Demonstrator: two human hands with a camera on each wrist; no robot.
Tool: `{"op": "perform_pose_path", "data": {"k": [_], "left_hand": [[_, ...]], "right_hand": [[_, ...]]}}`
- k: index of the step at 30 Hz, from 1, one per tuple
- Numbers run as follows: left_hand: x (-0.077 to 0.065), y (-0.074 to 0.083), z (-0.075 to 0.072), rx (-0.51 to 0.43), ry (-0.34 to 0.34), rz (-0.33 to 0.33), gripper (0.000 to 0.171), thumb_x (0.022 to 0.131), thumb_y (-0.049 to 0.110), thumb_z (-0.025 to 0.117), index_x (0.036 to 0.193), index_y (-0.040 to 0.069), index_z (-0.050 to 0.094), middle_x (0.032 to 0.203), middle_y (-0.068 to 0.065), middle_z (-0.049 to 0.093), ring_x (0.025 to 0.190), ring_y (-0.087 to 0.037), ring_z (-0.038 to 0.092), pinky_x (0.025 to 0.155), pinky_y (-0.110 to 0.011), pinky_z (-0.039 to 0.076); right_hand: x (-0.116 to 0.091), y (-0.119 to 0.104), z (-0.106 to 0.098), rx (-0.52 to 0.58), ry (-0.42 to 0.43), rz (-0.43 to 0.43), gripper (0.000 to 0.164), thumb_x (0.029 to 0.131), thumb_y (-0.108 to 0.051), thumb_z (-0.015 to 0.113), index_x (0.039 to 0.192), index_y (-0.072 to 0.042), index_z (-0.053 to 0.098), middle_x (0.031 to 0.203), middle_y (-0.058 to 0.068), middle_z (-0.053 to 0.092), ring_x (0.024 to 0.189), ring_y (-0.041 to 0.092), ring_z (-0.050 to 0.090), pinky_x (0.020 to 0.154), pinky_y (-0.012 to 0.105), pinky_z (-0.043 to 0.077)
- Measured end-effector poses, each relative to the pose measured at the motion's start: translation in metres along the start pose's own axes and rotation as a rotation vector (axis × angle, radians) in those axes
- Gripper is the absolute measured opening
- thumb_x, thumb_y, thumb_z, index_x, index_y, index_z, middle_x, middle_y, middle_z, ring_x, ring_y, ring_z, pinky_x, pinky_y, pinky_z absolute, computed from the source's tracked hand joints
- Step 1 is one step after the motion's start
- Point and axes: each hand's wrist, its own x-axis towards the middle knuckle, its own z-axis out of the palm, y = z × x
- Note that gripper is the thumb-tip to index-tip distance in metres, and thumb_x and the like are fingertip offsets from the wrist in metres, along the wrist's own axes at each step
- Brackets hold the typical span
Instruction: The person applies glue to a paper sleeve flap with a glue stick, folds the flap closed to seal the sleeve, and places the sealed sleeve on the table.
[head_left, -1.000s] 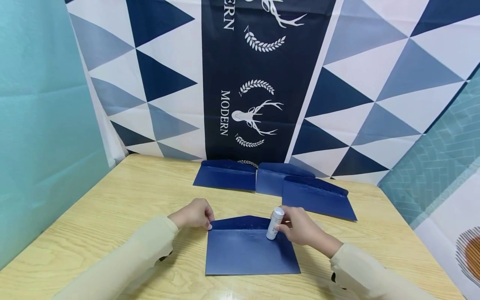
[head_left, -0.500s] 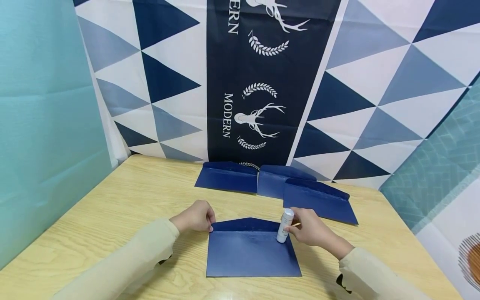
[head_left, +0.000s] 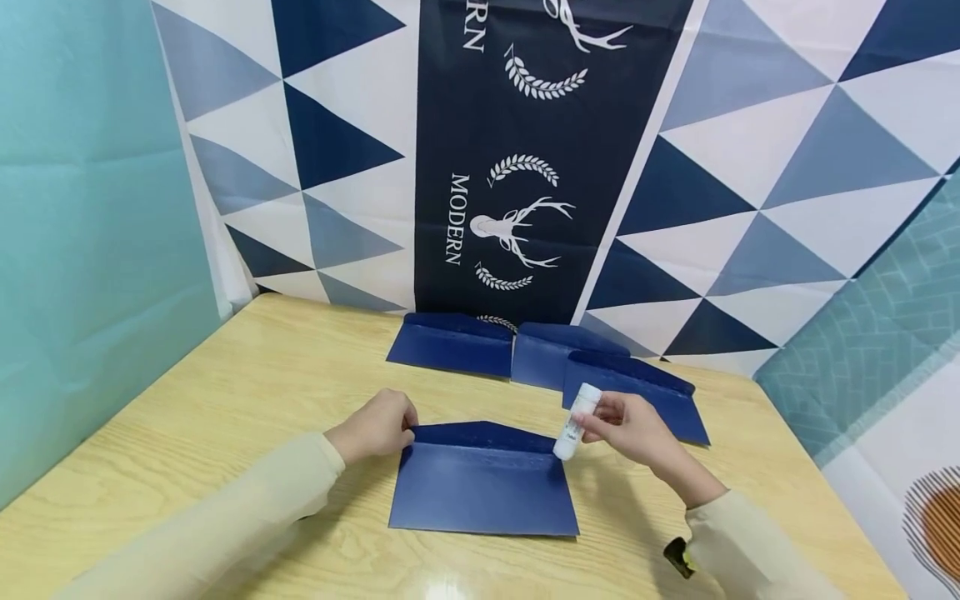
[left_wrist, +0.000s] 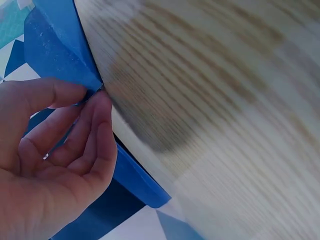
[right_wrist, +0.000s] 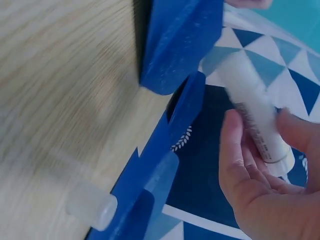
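Note:
A dark blue envelope lies in front of me with its pointed flap folded open to the far side. My left hand pinches its left corner at the flap fold between thumb and fingertips, as the left wrist view also shows on the envelope's edge. In my right hand is a white glue stick, gripped between thumb and fingers and tilted, its lower end overlapping the envelope's right corner. Whitish smears show along the flap in the right wrist view.
Three more blue envelopes, a left one, a middle one and a right one, lie at the table's back, flaps open. A small translucent white cap rests on the wooden table. A patterned cloth hangs behind.
My right hand has moved the glue stick rightward along the envelope's fold to its right corner, and it now tilts more. My left hand keeps its pinch; the envelope has shifted slightly left.

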Motion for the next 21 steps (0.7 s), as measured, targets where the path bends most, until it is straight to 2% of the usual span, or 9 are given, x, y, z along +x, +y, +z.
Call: {"op": "perform_pose_path", "data": {"k": [4,6,10,13,15,16,21], "left_hand": [[0.001,0.0,0.0,0.031,0.01,0.051,0.004,0.079,0.001,0.07,0.08,0.003,0.073,0.069,-0.003,0.066,0.061,-0.01,0.051,0.059,-0.024,0.045],[0.001,0.002,0.001,0.042,0.022,0.089,0.008,0.079,0.002,0.069,0.087,0.002,0.073,0.075,-0.004,0.068,0.066,-0.011,0.056,0.063,-0.026,0.048],[0.003,0.006,0.002,0.041,0.057,0.154,0.017,0.08,0.002,0.068,0.097,0.001,0.071,0.088,-0.008,0.072,0.078,-0.015,0.065,0.072,-0.029,0.054],[0.003,0.01,0.004,0.071,0.088,0.199,0.014,0.081,-0.001,0.065,0.092,0.003,0.072,0.084,-0.006,0.072,0.074,-0.013,0.064,0.068,-0.027,0.053],[0.003,0.011,0.007,0.121,0.114,0.242,0.012,0.08,-0.004,0.064,0.086,0.004,0.071,0.079,-0.004,0.071,0.069,-0.01,0.061,0.064,-0.025,0.051],[0.003,0.011,0.008,0.157,0.134,0.269,0.013,0.079,-0.005,0.063,0.082,0.005,0.071,0.076,-0.004,0.07,0.067,-0.01,0.06,0.062,-0.024,0.051],[-0.003,0.014,0.011,0.355,0.208,0.394,0.017,0.077,-0.005,0.065,0.068,0.01,0.063,0.065,0.0,0.063,0.063,-0.011,0.058,0.058,-0.026,0.048]], "right_hand": [[0.004,-0.001,-0.004,0.217,-0.065,0.098,0.053,0.098,-0.034,0.055,0.124,0.011,0.053,0.109,0.018,0.07,0.087,0.015,0.072,0.087,0.034,0.056],[0.006,-0.001,-0.004,0.319,-0.112,0.128,0.058,0.099,-0.036,0.051,0.129,0.014,0.047,0.111,0.016,0.067,0.089,0.011,0.07,0.088,0.03,0.055],[0.014,-0.005,-0.001,0.566,-0.2,0.186,0.064,0.101,-0.035,0.046,0.137,0.016,0.03,0.104,0.005,0.064,0.09,0.007,0.066,0.085,0.024,0.055],[0.019,-0.008,0.003,0.771,-0.217,0.251,0.062,0.101,-0.029,0.046,0.142,0.011,0.02,0.099,0.002,0.063,0.09,0.009,0.067,0.083,0.024,0.056],[0.021,-0.01,0.006,0.886,-0.198,0.296,0.062,0.101,-0.025,0.046,0.144,0.006,0.015,0.101,0.003,0.062,0.091,0.011,0.067,0.084,0.027,0.056],[0.022,-0.011,0.008,0.939,-0.192,0.314,0.063,0.101,-0.024,0.046,0.146,0.004,0.012,0.108,0.006,0.06,0.093,0.012,0.066,0.085,0.028,0.056],[0.03,-0.012,0.014,1.085,-0.192,0.357,0.064,0.102,-0.022,0.044,0.149,-0.001,0.005,0.118,0.01,0.049,0.096,0.014,0.063,0.085,0.028,0.056]]}}
